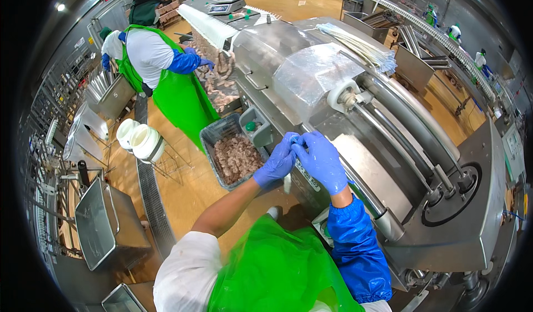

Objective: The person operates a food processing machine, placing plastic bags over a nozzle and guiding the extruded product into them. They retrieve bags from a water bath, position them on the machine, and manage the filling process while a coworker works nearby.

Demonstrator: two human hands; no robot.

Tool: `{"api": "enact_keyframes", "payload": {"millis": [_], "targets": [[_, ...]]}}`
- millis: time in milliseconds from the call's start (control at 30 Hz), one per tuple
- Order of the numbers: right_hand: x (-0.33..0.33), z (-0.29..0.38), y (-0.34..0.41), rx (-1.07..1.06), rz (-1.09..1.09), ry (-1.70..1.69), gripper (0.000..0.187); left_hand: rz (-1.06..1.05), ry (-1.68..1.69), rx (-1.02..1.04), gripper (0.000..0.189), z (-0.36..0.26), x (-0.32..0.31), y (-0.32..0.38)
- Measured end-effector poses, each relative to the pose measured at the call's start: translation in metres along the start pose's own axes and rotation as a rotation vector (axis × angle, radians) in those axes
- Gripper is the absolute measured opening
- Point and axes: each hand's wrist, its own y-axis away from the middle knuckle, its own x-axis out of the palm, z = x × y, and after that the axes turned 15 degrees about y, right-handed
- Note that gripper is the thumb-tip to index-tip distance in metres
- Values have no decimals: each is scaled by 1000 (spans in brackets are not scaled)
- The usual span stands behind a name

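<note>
My left hand point(277, 162) and my right hand point(322, 160), both in blue gloves, meet at the front edge of a stainless steel sausage-stuffing machine point(441, 241). Their fingertips pinch together around something small that I cannot make out; a little blue shows between them. A blue sleeve cover point(356, 245) is on my right forearm, while the left forearm is bare. Just left of my hands is a grey plastic basket point(208, 151) holding ground meat point(235, 158). A small grey bin point(260, 133) with a green-topped item hangs on the machine beside it.
A co-worker in a green apron point(179, 104) handles sausage links point(222, 68) at the machine's far end. White buckets point(145, 141) stand on a wire stand at left, near a floor drain point(154, 203) and a steel cart point(114, 228). Bundled casings point(358, 45) lie on the machine.
</note>
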Motion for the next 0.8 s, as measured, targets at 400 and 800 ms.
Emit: {"api": "enact_keyframes", "payload": {"millis": [400, 800], "targets": [[-44, -34, 6, -277, -162, 124, 21, 336, 594, -472, 22, -42, 8, -36], [-35, -31, 16, 87, -251, 164, 20, -101, 339, -160, 27, -35, 68, -54]]}}
